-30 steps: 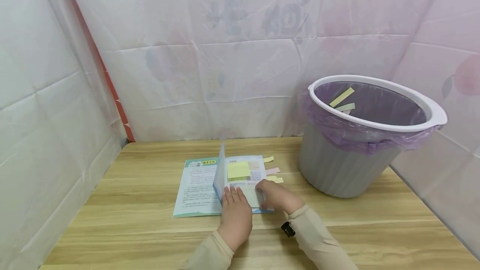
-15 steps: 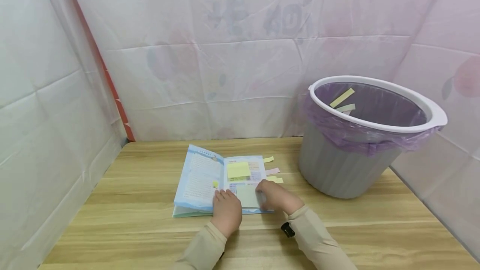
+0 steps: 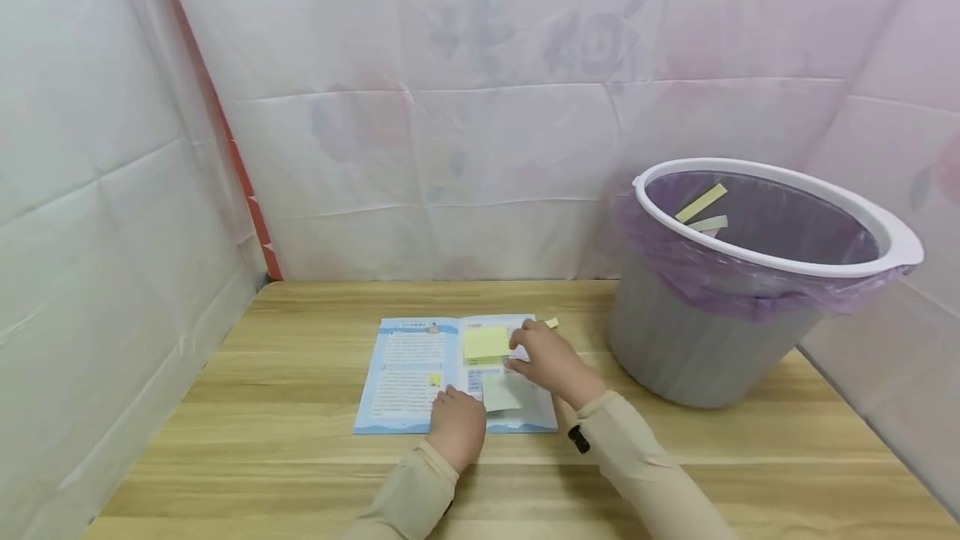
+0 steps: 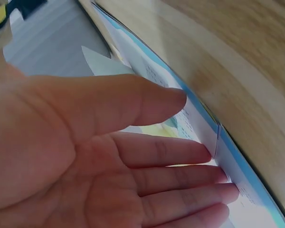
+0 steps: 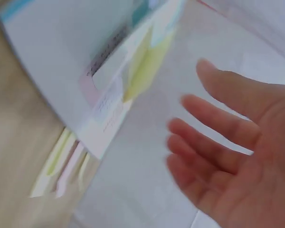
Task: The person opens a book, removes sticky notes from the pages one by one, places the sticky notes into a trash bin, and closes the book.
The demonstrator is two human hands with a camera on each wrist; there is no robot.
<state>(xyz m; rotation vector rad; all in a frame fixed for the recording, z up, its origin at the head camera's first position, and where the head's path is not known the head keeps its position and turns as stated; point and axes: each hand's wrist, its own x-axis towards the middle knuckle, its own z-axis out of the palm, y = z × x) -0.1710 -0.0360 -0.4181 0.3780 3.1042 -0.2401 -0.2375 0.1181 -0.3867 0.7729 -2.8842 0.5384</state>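
An open booklet (image 3: pixel 408 373) lies flat on the table. My left hand (image 3: pixel 457 423) rests at its lower middle, near the fold; in the left wrist view its straight fingers (image 4: pixel 180 178) touch the page. Over the right page hovers my right hand (image 3: pixel 555 365), beside a yellow sticky note (image 3: pixel 483 342). Thumb and fingers stand apart with nothing between them in the right wrist view, where the yellow note (image 5: pixel 147 69) lifts off the page. A pale green sticky note (image 3: pixel 502 392) sits lower on that page, and a small yellow sticker (image 3: pixel 434 379) on the left page.
At the right stands a grey bin (image 3: pixel 705 348) with a purple liner and white rim, several paper strips (image 3: pixel 701 202) inside. Colored tabs (image 5: pixel 61 164) stick out past the booklet's right edge. White sheeting (image 3: pixel 525 148) hangs behind the wooden table (image 3: pixel 262 407).
A page has turned over to the left and now lies flat. My right hand has moved up from the green note to the yellow one. The left hand has stayed near the fold.
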